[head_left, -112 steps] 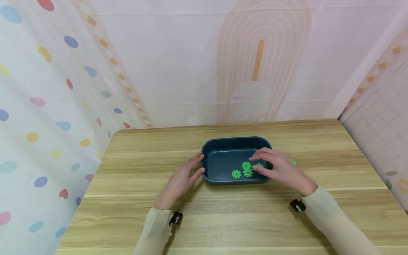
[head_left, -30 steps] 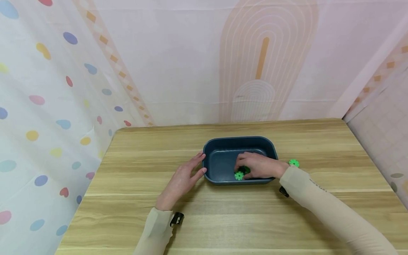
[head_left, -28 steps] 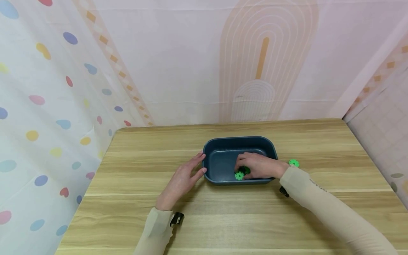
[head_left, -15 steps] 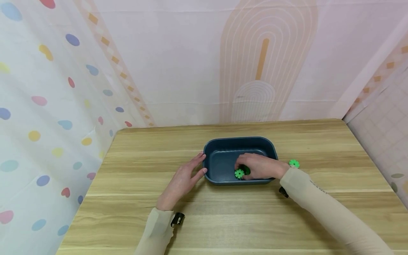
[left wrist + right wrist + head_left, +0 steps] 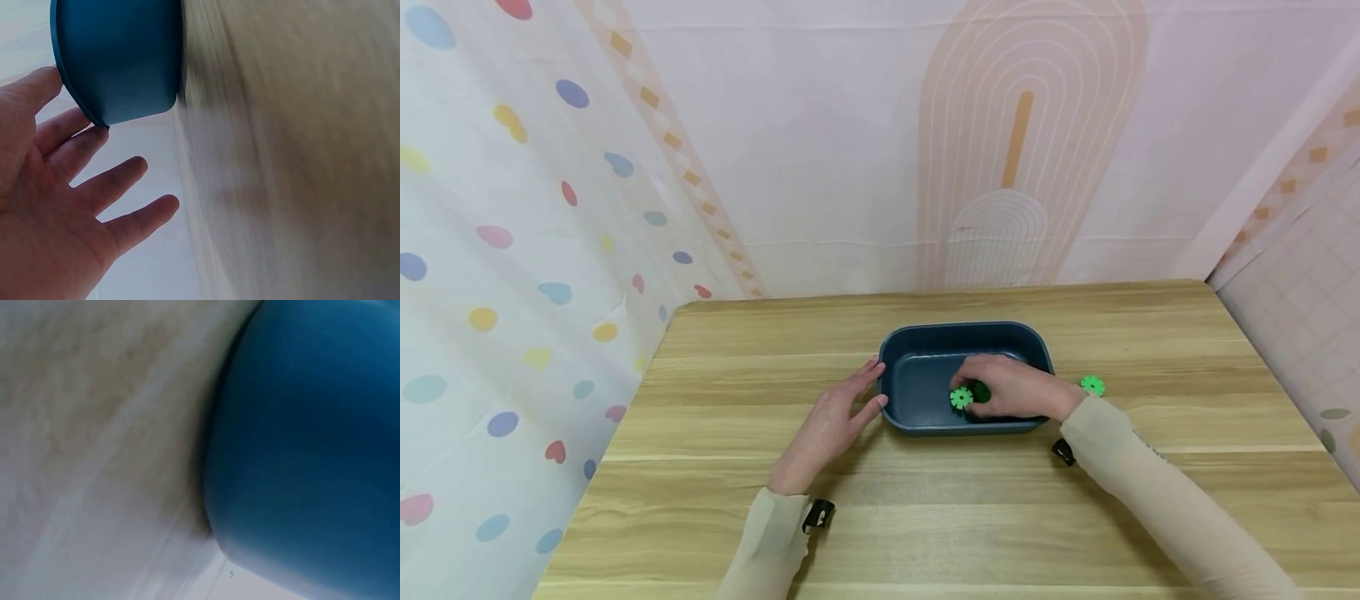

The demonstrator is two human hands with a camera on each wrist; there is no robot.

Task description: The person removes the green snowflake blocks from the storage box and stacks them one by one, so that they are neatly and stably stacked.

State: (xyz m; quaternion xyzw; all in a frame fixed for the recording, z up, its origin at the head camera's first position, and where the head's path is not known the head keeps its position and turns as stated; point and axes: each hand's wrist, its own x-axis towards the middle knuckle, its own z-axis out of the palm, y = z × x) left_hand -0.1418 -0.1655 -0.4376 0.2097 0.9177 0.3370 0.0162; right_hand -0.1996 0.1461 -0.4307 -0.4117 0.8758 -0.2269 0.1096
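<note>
The blue tub [image 5: 917,392] is touched at its left end by the spread left hand [image 5: 824,427], likely so it stays still. Inside, a green notched disc [image 5: 957,399] seems pinched by the right hand [image 5: 1011,387].

- Right hand [image 5: 1015,388]: conceals part of the tray [image 5: 917,392] floor and of a shaded green piece [image 5: 982,392]; outline indeterminate.
- Right sleeve [image 5: 1123,446]: cut off by the lower edge, head view; marking [image 5: 1150,450] illegible.
- Left hand [image 5: 59,194]: cropped at left, left wrist view.
- Table [image 5: 94,456]: blurred, right wrist view.
</note>
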